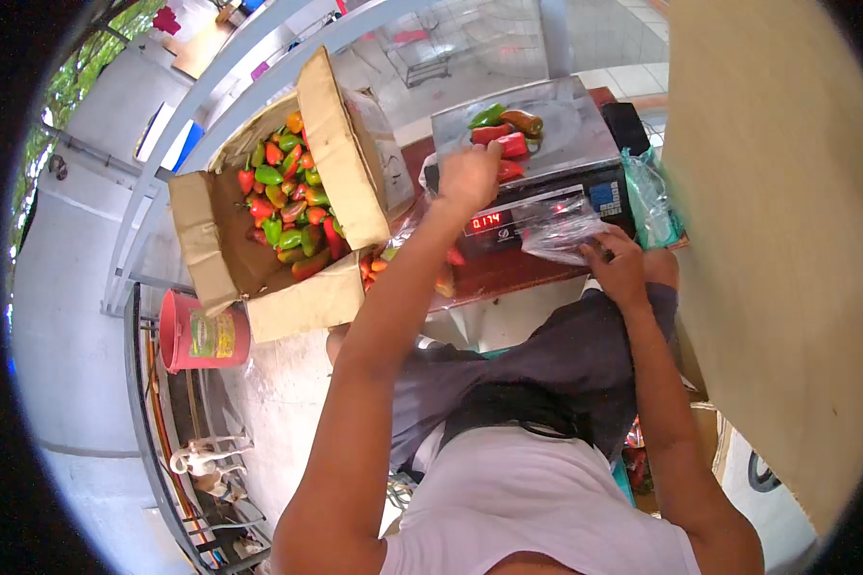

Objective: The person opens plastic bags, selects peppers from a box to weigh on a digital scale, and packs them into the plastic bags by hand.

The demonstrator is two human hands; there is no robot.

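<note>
A digital scale [547,216] with a metal pan reads 0.174 in red digits. On its pan lie several red, green and brownish peppers [490,116]. Reaching over the pan's near left side, my left hand [470,179] has its fingers curled around a red pepper [510,171]; part of the grip is hidden by the hand. At the scale's front right, my right hand [617,265] pinches a clear plastic bag [558,233], which covers part of the display panel.
An open cardboard box [206,240] of red, green and orange peppers [292,187] stands left of the scale. More peppers in clear plastic [379,264] lie between them. A green plastic packet [650,201] sits right of the scale. A red bucket [177,331] and a dog [211,460] are lower left.
</note>
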